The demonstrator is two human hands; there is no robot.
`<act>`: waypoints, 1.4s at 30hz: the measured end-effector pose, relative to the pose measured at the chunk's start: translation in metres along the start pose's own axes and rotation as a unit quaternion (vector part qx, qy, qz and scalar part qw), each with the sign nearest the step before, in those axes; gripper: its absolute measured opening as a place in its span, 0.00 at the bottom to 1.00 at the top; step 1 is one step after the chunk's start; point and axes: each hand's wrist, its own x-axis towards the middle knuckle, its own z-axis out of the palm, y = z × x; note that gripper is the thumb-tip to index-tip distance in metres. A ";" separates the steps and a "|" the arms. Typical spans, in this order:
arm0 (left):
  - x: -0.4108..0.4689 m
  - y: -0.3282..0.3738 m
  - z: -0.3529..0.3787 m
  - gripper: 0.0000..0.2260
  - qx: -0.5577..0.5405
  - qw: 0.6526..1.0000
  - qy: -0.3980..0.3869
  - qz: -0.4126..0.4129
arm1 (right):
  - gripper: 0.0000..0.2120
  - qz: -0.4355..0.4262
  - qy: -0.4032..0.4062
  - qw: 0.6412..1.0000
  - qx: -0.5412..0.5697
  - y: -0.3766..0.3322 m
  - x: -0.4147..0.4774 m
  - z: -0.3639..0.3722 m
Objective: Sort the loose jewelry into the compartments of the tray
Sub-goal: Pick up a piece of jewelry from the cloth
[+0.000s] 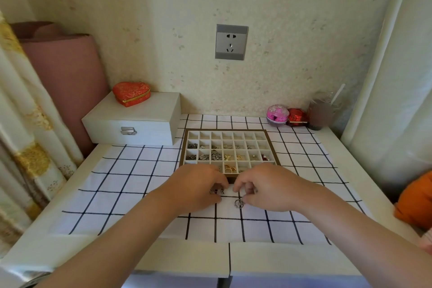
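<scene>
A brown-rimmed tray with a grid of small white compartments lies on the checked cloth, its middle and front rows holding silver and gold rings and other small pieces. Both hands rest on the cloth just in front of it. My left hand is curled over a few small silver pieces at its fingertips. My right hand is curled too, its thumb and fingers touching a silver ring that lies on the cloth. The tray's front corners are hidden by my hands.
A white jewelry box with a red heart-shaped case on it stands at the back left. A pink round box, a red box and a dark cup stand at the back right. An orange cushion lies at the right edge.
</scene>
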 end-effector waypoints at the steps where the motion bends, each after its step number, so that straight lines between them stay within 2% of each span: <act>1: 0.001 0.001 0.001 0.13 0.010 1.000 -0.001 0.003 | 0.11 -0.003 -0.004 1.000 -0.005 -0.002 0.000 0.001; 10: -0.001 -0.003 0.001 0.08 -0.049 0.999 -0.025 0.000 | 0.05 -0.007 -0.012 1.000 -0.002 -0.005 0.004 0.002; 14: 0.001 0.002 0.002 0.09 -0.072 0.997 0.006 0.006 | 0.05 0.012 0.020 0.998 0.062 -0.002 0.007 0.000; 18: 0.005 0.012 0.004 0.09 -0.086 0.996 0.008 0.020 | 0.06 0.040 0.003 0.991 0.128 0.002 0.010 -0.002; 20: 0.007 0.015 0.005 0.10 -0.083 0.996 0.010 0.030 | 0.07 0.049 0.008 0.992 0.116 0.006 0.010 -0.003; 23: 0.008 0.019 0.009 0.09 -0.100 0.994 0.003 0.055 | 0.06 0.043 0.026 0.999 0.019 0.011 0.009 -0.003; 25: 0.009 0.021 0.013 0.07 -0.094 0.993 -0.003 0.071 | 0.08 0.039 0.012 0.999 -0.005 0.013 0.008 -0.001; 28: 0.011 0.021 0.016 0.06 -0.081 0.993 -0.006 0.081 | 0.08 0.031 0.003 0.998 0.050 0.014 0.006 -0.005; 31: 0.012 0.019 0.009 0.05 -0.122 0.990 0.000 0.070 | 0.08 0.027 0.054 0.993 0.104 0.019 0.004 -0.017; 33: 0.013 0.017 -0.001 0.03 -0.215 0.975 0.024 0.045 | 0.08 0.035 0.098 0.982 0.159 0.022 0.005 -0.022; 38: 0.023 0.005 -0.022 0.03 -0.414 0.902 0.116 -0.041 | 0.07 0.032 0.157 0.941 0.297 0.014 0.007 -0.030; 42: 0.035 0.007 -0.031 0.04 -0.491 0.859 0.111 -0.090 | 0.04 0.031 0.210 0.900 0.380 0.008 0.016 -0.037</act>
